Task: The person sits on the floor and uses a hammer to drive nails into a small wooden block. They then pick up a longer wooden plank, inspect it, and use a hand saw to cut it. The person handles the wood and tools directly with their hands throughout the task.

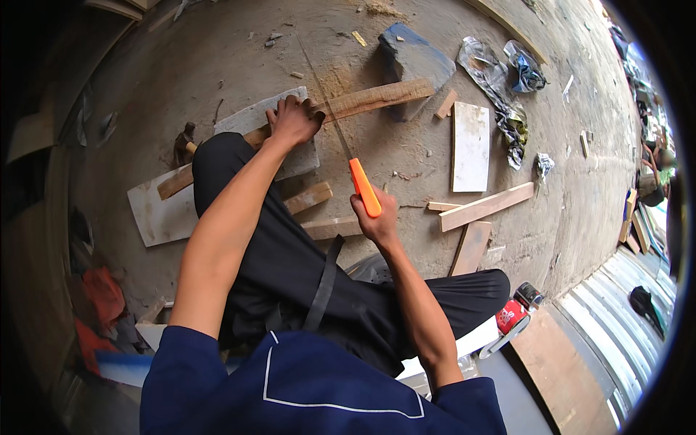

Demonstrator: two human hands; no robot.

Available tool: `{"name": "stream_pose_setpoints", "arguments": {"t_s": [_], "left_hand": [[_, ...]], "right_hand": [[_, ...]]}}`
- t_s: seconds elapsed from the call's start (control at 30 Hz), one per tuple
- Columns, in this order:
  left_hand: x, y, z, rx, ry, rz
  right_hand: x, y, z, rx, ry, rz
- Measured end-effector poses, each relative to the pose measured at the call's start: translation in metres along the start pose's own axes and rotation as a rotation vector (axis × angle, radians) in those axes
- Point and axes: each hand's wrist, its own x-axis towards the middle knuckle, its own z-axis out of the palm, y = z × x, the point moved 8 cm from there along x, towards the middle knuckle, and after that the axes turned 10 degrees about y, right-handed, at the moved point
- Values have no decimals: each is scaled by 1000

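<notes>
A long wooden plank (pixel 380 100) runs slantwise across, its right end resting by a blue-grey block (pixel 428 59). My left hand (pixel 296 122) is closed over it, pressing it above a pale slab (pixel 250 116). My bent left knee covers part of the plank. My right hand (pixel 378 216) is wrapped round the orange handle of a handsaw (pixel 365 187). The thin saw blade crosses the plank just right of my left hand, its tip pointing away from me. Sawdust lies on the floor around the blade.
A hammer (pixel 184 143) lies left of my knee. Wood offcuts (pixel 487 206), a white board (pixel 471 146) and crumpled plastic (pixel 484 65) lie to the right. A red can (pixel 512 317) stands near my right knee. Another person (pixel 656 170) shows at the far right edge.
</notes>
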Motion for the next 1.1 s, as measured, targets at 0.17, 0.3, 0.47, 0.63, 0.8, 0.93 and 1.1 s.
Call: {"name": "stream_pose_setpoints", "arguments": {"t_s": [0.17,0.3,0.47,0.63,0.8,0.93,1.1], "left_hand": [[-3,2,-5,-37,-70,-54],[1,-4,2,-37,-46,-70],[3,-3,2,-49,-44,-61],[-5,17,-17,52,19,75],[2,9,-9,37,265,139],[0,12,-12,-33,377,102],[5,-1,-8,-78,396,26]], "right_hand": [[10,-2,16,-1,-10,-5],[10,-6,14,-10,-3,-15],[13,-4,16,-22,-30,-4],[15,-7,17,-6,13,-23],[12,-12,14,-30,0,28],[15,-16,10,-57,-8,73],[14,-18,13,-47,16,76]]}}
